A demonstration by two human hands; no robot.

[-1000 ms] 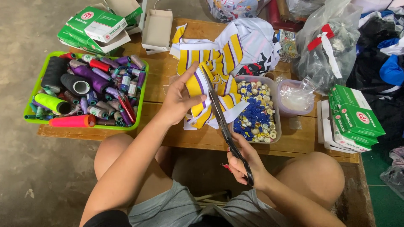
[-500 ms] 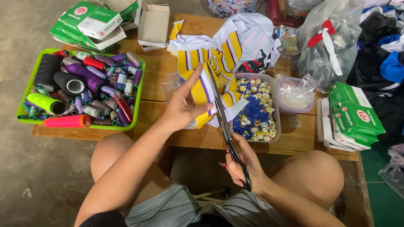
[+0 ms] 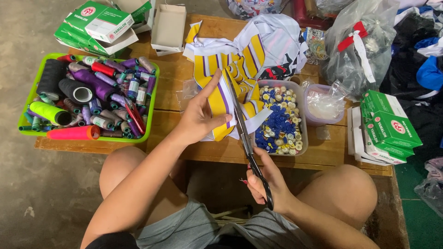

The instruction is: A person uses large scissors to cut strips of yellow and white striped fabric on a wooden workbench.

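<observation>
My left hand pinches a strip of white, yellow and purple striped fabric over the wooden table. My right hand grips the black handles of long scissors, whose blades run up along the fabric's right edge, cutting into it. More of the same striped cloth lies bunched on the table behind. My bare knees sit below the table's near edge.
A green tray of thread spools stands at the left. A clear tub of blue, white and yellow buttons sits right of the scissors, beside another plastic tub. Green-and-white boxes lie right and at back left. Plastic bags crowd the back right.
The view has shifted slightly. My left hand has moved up a little along the fabric, and the scissor blades have advanced further into the strip.
</observation>
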